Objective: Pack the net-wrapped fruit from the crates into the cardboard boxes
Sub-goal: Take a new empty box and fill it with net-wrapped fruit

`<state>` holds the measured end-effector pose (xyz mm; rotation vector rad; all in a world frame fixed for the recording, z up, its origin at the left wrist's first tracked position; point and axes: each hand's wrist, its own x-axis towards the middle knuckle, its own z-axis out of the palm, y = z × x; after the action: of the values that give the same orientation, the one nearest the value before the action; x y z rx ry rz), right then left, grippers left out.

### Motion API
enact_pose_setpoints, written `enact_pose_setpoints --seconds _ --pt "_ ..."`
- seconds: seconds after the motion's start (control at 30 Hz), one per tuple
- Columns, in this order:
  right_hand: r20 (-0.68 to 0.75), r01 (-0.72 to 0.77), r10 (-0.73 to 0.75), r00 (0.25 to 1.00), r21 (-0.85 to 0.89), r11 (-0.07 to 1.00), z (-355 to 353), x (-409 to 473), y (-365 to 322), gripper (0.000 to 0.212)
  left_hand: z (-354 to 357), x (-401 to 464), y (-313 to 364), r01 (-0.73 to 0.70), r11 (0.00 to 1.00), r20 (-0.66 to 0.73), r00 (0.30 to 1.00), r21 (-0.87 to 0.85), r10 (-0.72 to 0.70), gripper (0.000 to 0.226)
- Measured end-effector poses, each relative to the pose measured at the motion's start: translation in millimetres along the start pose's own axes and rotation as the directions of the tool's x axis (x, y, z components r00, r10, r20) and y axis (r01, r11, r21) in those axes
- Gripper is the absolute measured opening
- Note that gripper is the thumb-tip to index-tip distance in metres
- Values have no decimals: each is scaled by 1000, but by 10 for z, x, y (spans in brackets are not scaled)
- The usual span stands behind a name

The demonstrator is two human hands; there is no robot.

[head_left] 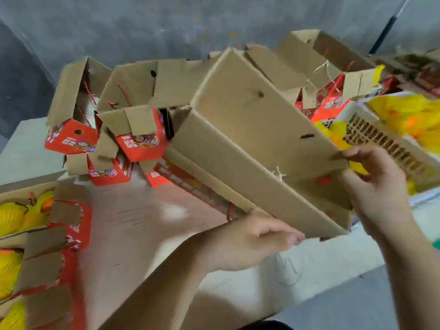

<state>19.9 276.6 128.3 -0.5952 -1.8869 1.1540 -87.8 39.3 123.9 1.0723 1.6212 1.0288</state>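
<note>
I hold an empty cardboard box tilted in the air in front of me, its brown inside facing me and its red printed outside underneath. My left hand grips its near lower edge with the thumb on the flap. My right hand grips its right end. A pale slatted crate at the right holds fruit in yellow foam nets. At the left edge, boxes hold several yellow net-wrapped fruit.
A pile of empty red-and-brown cardboard boxes with open flaps stands behind the held box, against a grey wall. More boxes sit at the back right. A flat sheet of cardboard covers the work surface below.
</note>
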Motion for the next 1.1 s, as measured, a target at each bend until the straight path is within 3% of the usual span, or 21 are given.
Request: enact_pose_setpoints --seconds 0.07,0.13,0.17,0.2,0.27,0.33,0.4,0.47,0.53,0.7,0.87,0.93,1.1 --pt "64 -136 140 988 -67 988 -47 -165 287 29 117 -60 -235 130 987 198 969 100 -148 34" --pt "134 -191 214 968 -170 967 30 -243 617 23 191 -89 -484 199 968 260 937 153 -233 33" --pt "178 -191 241 954 -258 947 115 -278 788 26 216 -64 -600 247 966 244 935 78 -259 30" --pt "232 -169 263 936 -360 917 217 -319 940 31 250 -13 -696 275 961 172 949 -35 -266 27" --pt "298 -126 323 898 -529 839 411 -422 1180 37 293 102 -873 208 955 -124 963 -213 -238 17" --pt "269 -124 348 898 -604 787 508 -451 1334 45 315 223 -995 144 976 -415 888 -162 -199 19" --pt "262 -106 345 901 -638 763 543 -431 1391 47 316 319 -1058 224 974 -523 831 0 -191 20" --pt "313 -88 356 881 -630 771 535 -392 1446 47 307 421 -1048 325 933 -558 808 152 -191 19" --pt "381 -48 340 860 -602 797 478 -363 1490 52 323 567 -986 278 942 -528 838 189 -142 18" --pt "528 83 207 824 -473 877 283 -205 1569 57 457 1113 -748 103 995 -439 894 13 -87 17" --pt "552 68 179 814 -396 916 -62 243 1716 46 705 1965 -590 26 993 -536 840 -118 -86 20" --pt "511 32 155 846 -339 940 -212 485 1755 41 830 2382 -451 -21 990 -585 809 -139 -65 23" --pt "428 26 51 902 -173 985 -722 1184 1920 28 1100 3429 8 -66 998 -695 717 1 48 20"
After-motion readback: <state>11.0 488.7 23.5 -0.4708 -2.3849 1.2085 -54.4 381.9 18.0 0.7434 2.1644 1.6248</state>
